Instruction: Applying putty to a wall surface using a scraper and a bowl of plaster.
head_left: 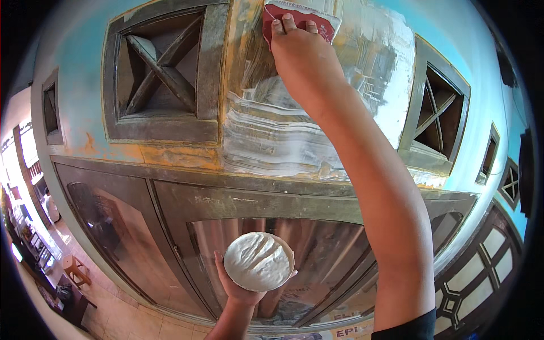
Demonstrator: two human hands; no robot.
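We see the right arm (385, 192) rise from a black sleeve (407, 328) at the lower right of the frame, bend at the elbow and stretch up to the top centre. There the right hand (306, 54) is bent over at the wrist, its back toward us. Its grip is clamped on a red spreader (300, 20), three fingertips spread across the face; we cannot tell where the thumb sits. The spreader lies against the wall (85, 59) at the top centre.

At the bottom centre the left hand (243, 294) comes up from below, palm upward. Its grip is curled around a bowl (293, 262) of white paste (258, 262), the thumb along the left side and a fingertip showing at the right.

Behind the right hand we see a panel (272, 141) streaked with white over grey and ochre. It lies between two crossed vents, a left vent (164, 129) and a right vent (436, 110), in the turquoise wall. Below runs a brown frame (255, 195) with glass panes. At the lower left, a stool (76, 269) stands on the tiled floor (164, 327).
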